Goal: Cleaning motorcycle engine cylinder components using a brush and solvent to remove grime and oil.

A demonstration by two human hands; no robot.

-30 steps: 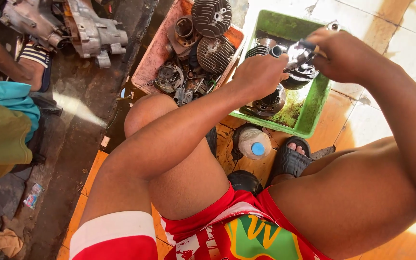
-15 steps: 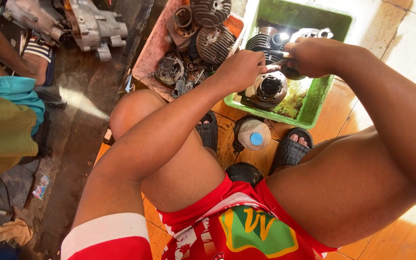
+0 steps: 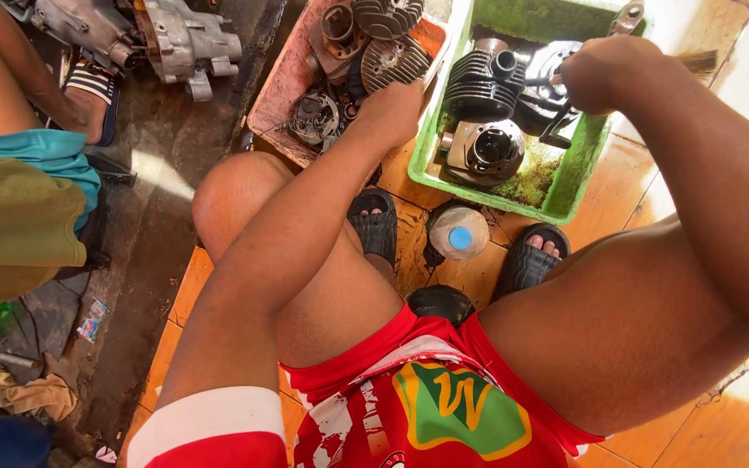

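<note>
My left hand reaches down at the near edge of a pink tray that holds finned cylinder heads and small metal parts. Its fingers curl out of sight, so I cannot tell whether it grips anything. My right hand is a closed fist over the green tray, holding a brush whose bristles stick out to the right. Below it in the green tray lie a black finned cylinder, a dark round part and a grey cylinder in dirty liquid.
A bottle with a blue cap stands between my sandalled feet. A grey engine casing lies on the dark floor at the top left. Another person's leg and teal shorts fill the left edge. Rags lie at the bottom left.
My left hand has let go of the metal part over the green tray and moved left to the pink tray. My right hand stayed over the green tray.
</note>
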